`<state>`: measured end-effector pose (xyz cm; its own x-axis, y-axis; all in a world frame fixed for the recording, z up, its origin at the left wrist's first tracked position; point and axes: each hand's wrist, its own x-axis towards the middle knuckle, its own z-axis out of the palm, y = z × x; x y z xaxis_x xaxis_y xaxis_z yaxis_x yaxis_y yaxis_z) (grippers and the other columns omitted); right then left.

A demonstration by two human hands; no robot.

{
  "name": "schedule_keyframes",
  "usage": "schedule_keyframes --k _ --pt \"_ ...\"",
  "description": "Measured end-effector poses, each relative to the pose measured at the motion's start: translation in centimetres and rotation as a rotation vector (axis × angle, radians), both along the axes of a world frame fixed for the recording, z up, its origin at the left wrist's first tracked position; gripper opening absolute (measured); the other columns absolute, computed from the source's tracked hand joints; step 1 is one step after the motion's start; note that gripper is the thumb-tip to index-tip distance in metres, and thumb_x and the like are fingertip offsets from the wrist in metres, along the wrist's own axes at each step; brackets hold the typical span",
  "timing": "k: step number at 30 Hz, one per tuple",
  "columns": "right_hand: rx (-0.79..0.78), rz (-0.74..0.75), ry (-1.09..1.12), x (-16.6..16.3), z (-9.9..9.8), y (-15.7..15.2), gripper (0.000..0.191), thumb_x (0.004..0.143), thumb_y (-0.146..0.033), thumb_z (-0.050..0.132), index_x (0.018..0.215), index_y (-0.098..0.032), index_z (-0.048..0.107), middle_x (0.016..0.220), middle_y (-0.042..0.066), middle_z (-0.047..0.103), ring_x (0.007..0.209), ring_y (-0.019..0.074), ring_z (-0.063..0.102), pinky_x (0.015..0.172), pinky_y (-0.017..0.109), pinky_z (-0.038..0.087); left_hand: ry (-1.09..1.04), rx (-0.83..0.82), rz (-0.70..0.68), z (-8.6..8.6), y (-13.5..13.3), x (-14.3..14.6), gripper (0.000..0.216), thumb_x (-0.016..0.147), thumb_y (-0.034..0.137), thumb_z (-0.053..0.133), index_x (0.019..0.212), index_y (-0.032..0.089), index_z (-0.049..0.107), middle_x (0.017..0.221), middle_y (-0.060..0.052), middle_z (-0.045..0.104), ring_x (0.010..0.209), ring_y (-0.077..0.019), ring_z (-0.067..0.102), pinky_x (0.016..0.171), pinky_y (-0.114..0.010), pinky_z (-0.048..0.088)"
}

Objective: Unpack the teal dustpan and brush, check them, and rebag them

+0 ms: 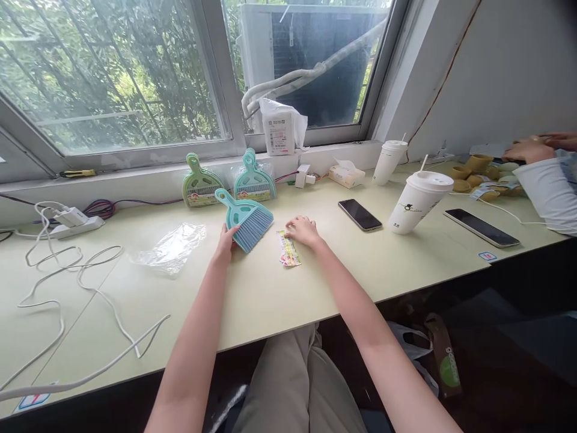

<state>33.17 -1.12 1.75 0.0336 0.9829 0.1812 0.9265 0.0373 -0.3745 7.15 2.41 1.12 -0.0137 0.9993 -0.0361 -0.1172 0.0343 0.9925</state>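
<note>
My left hand grips the lower left edge of a teal mini dustpan with a grey-blue bristled brush nested in it. The set is tilted up off the table, its looped handle pointing away to the upper left. Just right of it, a colourful printed label card lies on the table. My right hand is at the card's upper end, fingers bent and closed around that edge. A crumpled clear plastic bag rests left of my left hand.
Against the sill stand packaged green and teal dustpan sets. To the right are a phone, a tissue pack and two white cups, the nearer cup tall. Loose white cables spread left. Another person's hands work at far right.
</note>
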Motion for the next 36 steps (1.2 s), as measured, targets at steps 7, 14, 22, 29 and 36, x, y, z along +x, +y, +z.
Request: schedule_keyframes --k 7,14,22,29,36 --pt "-0.091 0.062 0.078 0.2 0.0 0.2 0.014 0.075 -0.035 0.07 0.082 -0.023 0.066 0.096 0.002 0.066 0.1 0.0196 0.056 0.085 0.034 0.038 0.068 0.009 -0.089 0.0 -0.5 0.5 0.042 0.071 0.041 0.065 0.11 0.03 0.052 0.11 -0.003 0.061 0.094 -0.0205 0.062 0.071 -0.031 0.054" --pt "-0.232 0.422 0.654 1.2 2.0 -0.8 0.025 0.071 -0.031 0.069 0.093 -0.02 0.07 0.079 0.002 0.069 0.065 0.0128 0.06 0.064 0.026 0.047 0.094 -0.016 -0.171 -0.2 -0.8 0.9 0.046 0.074 0.032 0.059 0.118 0.028 0.048 0.108 -0.004 0.061 0.091 -0.0194 0.064 0.069 -0.03 0.055" --pt "0.075 0.001 0.721 -1.7 0.1 0.0 0.016 0.079 -0.033 0.059 0.087 -0.022 0.067 0.093 0.0 0.071 0.049 0.0087 0.059 0.068 0.028 0.05 0.016 -0.017 -0.344 0.6 -2.3 1.8 0.053 0.071 0.038 0.071 0.116 0.023 0.05 0.111 -0.009 0.062 0.091 -0.022 0.065 0.073 -0.035 0.057" --pt "0.164 -0.154 0.462 -2.1 -0.2 -0.1 0.017 0.084 -0.037 0.056 0.093 -0.027 0.065 0.098 0.0 0.07 0.071 0.0166 0.065 0.07 0.03 0.047 0.062 0.052 -0.438 0.7 -2.9 2.4 0.062 0.062 0.027 0.078 0.118 0.022 0.051 0.117 -0.01 0.06 0.102 -0.026 0.062 0.08 -0.039 0.056" --pt "0.223 -0.201 0.783 -0.9 1.3 -0.1 0.051 0.085 -0.052 0.052 0.126 -0.021 0.046 0.134 0.015 0.049 0.112 0.0232 0.056 0.082 0.034 0.05 -0.022 0.159 -0.317 1.6 -3.0 2.9 0.072 0.063 0.025 0.075 0.129 0.022 0.045 0.116 -0.01 0.062 0.107 -0.0293 0.061 0.083 -0.042 0.055"
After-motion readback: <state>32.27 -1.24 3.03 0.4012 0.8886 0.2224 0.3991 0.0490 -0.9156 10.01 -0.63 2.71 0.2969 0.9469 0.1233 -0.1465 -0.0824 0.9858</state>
